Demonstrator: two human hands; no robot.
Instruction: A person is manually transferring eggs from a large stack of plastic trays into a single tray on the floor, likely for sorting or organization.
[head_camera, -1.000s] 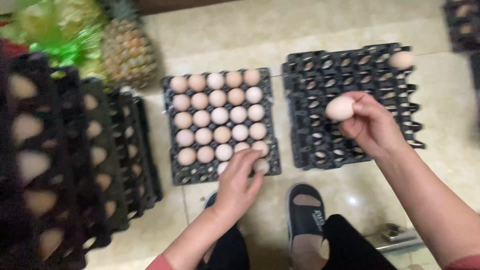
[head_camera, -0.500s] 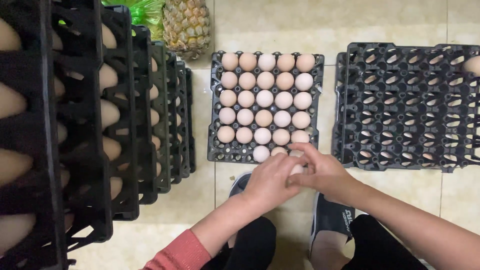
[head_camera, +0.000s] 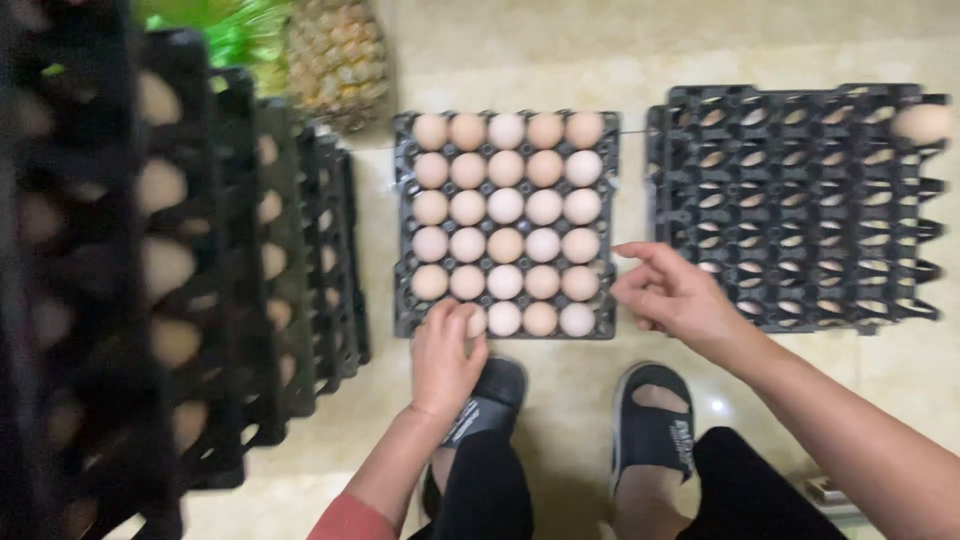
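A black egg tray (head_camera: 404, 215) lies on the floor in front of me, filled with pale brown eggs (head_camera: 505, 207). My left hand (head_camera: 443, 352) rests at the tray's near left corner, fingers curled over an egg there. My right hand (head_camera: 675, 297) hovers beside the tray's near right corner, fingers apart, holding nothing. To the right sits a stack of empty black trays (head_camera: 800, 205) with a single egg (head_camera: 921, 123) at its far right corner.
Tall stacks of egg-filled black trays (head_camera: 150, 280) stand at the left. A pineapple (head_camera: 338, 58) and a green bag (head_camera: 225, 35) lie beyond them. My feet in black slippers (head_camera: 655, 430) stand on the tiled floor just below the tray.
My right hand carried an egg from the empty trays to the filled tray's near row, met my left hand there, then pulled away to the right without it. My left hand stays on the near row.
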